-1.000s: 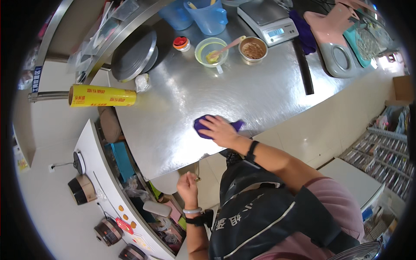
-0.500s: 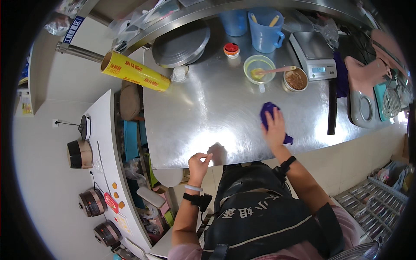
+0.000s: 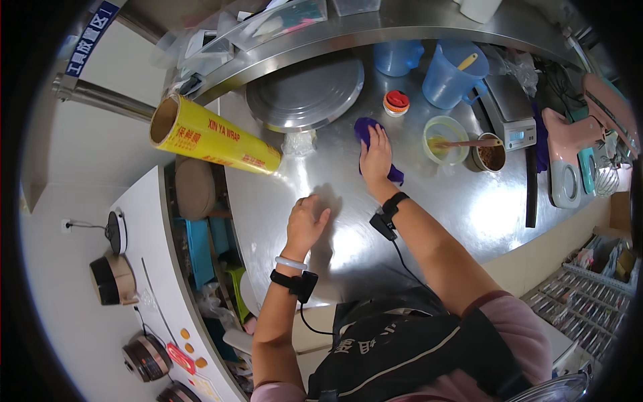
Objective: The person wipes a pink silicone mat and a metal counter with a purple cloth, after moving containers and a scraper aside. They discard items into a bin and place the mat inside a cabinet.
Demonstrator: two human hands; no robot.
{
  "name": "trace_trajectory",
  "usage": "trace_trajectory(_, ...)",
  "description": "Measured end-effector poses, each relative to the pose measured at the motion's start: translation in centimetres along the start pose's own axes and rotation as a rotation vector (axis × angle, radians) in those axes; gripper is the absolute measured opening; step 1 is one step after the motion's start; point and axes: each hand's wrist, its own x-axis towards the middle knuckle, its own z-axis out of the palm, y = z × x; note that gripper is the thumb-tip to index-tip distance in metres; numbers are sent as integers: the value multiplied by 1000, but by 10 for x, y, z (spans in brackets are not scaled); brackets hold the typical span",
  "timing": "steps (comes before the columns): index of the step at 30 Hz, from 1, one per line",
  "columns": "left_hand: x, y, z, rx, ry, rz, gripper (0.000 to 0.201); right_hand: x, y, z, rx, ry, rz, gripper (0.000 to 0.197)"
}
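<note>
My right hand presses a purple cloth onto the shiny metal table, fingers lying over it; cloth shows past the fingertips and beside the wrist. Loosely curled, with its thumb apart, my left hand hovers over the left part of the table and holds nothing I can see. Beyond it lie a yellow roll of cling wrap and a crumpled piece of clear plastic. Right of the cloth stands a clear cup with yellowish contents and a pink-handled spatula.
A tub of brown powder, a scale and a pink mixer stand on the right. Along the back are a round metal turntable, a red-topped container and blue jugs. A metal shelf edge crosses above.
My right hand has slid the purple cloth leftward and farther from me. My left hand has moved farther over the table, its pinch loosened. The view has shifted as well.
</note>
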Motion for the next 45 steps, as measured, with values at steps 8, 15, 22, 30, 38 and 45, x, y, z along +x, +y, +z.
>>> trace_trajectory(8, 21, -54, -35, -221, 100, -139, 40, 106, -17, 51, -14, 168, 74, 52)
trace_trajectory(15, 57, -22, -167, 274, 910, 305, 47, 68, -7, 54, -260, -104, -155, 50)
trace_trajectory(22, 80, 15, -75, 31, 107, 273, 23, -12, -25, -5, 20, -399, -486, 41)
trace_trajectory(30, 144, -58, 45, 269, 241, -78, 42, -17, 0, -22, 22, -193, -245, 49)
trace_trajectory(38, 66, -15, 10, -185, 348, -68, 27, 29, -40, 36, -50, -289, -308, 48)
trace_trajectory(45, 96, 37, 16, -283, 203, 24, 35, -78, -83, -12, -48, -695, -696, 49)
